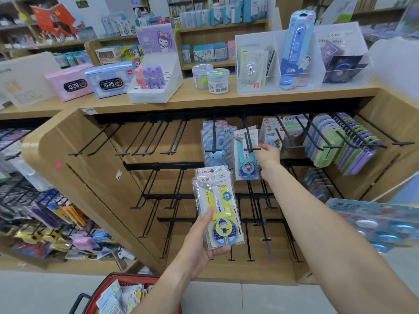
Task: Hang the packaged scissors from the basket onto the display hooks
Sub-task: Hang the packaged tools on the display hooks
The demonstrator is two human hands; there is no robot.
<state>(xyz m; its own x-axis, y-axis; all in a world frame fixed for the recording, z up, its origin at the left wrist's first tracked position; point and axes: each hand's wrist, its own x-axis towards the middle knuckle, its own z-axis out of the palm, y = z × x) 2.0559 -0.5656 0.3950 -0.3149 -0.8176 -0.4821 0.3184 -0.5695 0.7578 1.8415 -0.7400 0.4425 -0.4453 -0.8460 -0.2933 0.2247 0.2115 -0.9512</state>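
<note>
Scissors packs (217, 207), at least two stacked, stand upright, hang-holes up, handles down, gripped in the left hand (199, 241) below the hook (249, 137). Right hand (268, 152), fingers loosely spread, touches one blue pack (246, 155) hanging on that hook (long axis vertical). Basket (118, 282) sits far below.

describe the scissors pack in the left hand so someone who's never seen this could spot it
Start at the wooden display unit with black hooks; in front of its empty lower hooks, the left hand grips a clear-wrapped scissors pack. Unlike the blue packs hanging above, it is yellow and white, with a cartoon child inside blue ring handles.
</note>
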